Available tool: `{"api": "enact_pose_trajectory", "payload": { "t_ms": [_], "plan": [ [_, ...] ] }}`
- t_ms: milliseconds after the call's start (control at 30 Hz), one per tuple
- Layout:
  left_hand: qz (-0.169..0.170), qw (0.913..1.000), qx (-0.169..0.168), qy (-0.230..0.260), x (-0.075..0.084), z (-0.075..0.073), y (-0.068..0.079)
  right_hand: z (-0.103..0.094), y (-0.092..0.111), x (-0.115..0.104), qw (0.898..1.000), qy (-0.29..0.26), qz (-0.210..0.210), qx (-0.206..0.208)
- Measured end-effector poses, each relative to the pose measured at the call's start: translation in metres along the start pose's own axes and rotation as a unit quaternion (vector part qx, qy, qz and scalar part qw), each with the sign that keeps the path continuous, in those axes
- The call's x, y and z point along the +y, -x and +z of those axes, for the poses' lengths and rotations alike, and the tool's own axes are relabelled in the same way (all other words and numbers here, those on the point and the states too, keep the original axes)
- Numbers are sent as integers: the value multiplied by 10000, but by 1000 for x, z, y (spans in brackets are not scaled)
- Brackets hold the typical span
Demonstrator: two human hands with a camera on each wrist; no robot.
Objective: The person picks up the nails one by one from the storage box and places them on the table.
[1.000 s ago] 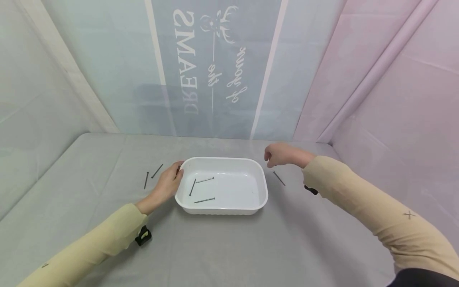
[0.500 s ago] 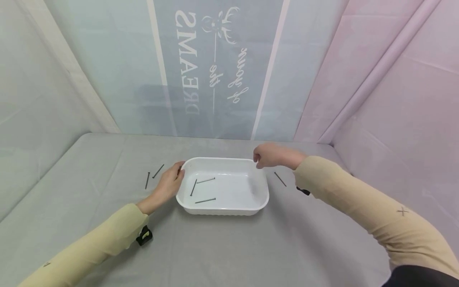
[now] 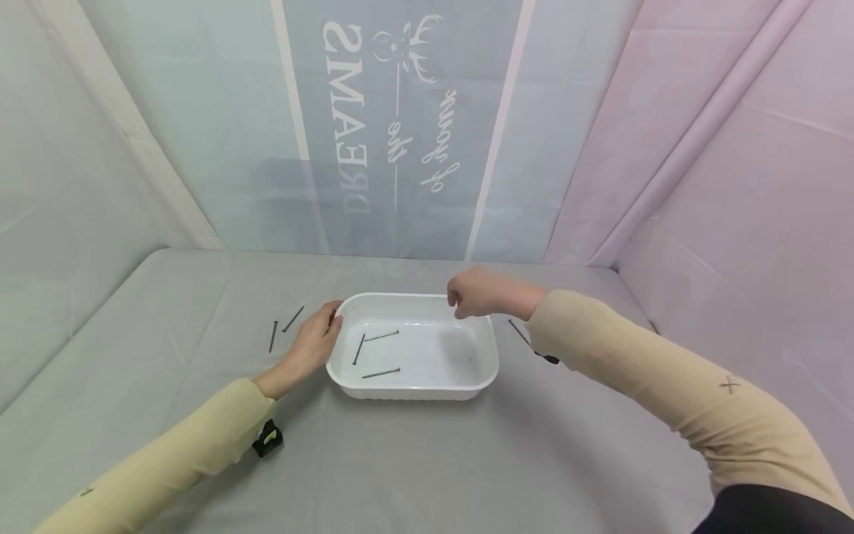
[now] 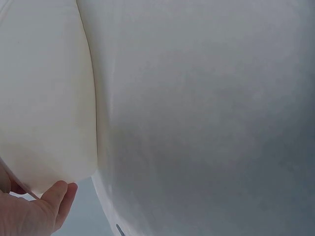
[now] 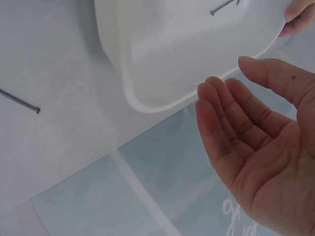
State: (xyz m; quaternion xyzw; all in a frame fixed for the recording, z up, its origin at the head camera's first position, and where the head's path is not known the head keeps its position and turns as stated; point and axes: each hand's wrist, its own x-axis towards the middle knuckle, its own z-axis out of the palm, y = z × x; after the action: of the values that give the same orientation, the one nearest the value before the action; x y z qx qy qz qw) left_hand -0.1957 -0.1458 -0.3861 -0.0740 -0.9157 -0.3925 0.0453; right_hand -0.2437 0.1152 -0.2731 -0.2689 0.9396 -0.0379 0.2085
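Note:
A white rectangular tray stands mid-table, and three nails lie in its left part, one of them this nail. My left hand grips the tray's left end at the rim; in the left wrist view that hand has its fingers against the tray wall. My right hand is over the tray's far right corner. In the right wrist view this hand has loosely bent fingers, its thumb apart and nothing held.
Two nails, a nearer nail and a farther nail, lie on the grey cloth left of the tray. Another nail lies to the right, partly behind the right sleeve. A printed curtain hangs behind the table.
My right hand has moved left, from beside the tray's right end to over its far right corner. The left hand, tray and nails stay put.

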Motion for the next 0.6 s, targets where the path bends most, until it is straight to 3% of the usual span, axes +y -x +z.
{"api": "enact_pose_trajectory", "payload": {
  "t_ms": [600],
  "plan": [
    [39, 10000, -16, -44, -2, 2, 0, 14, -14, -37, 9972, 455, -597, -29]
  ]
}}
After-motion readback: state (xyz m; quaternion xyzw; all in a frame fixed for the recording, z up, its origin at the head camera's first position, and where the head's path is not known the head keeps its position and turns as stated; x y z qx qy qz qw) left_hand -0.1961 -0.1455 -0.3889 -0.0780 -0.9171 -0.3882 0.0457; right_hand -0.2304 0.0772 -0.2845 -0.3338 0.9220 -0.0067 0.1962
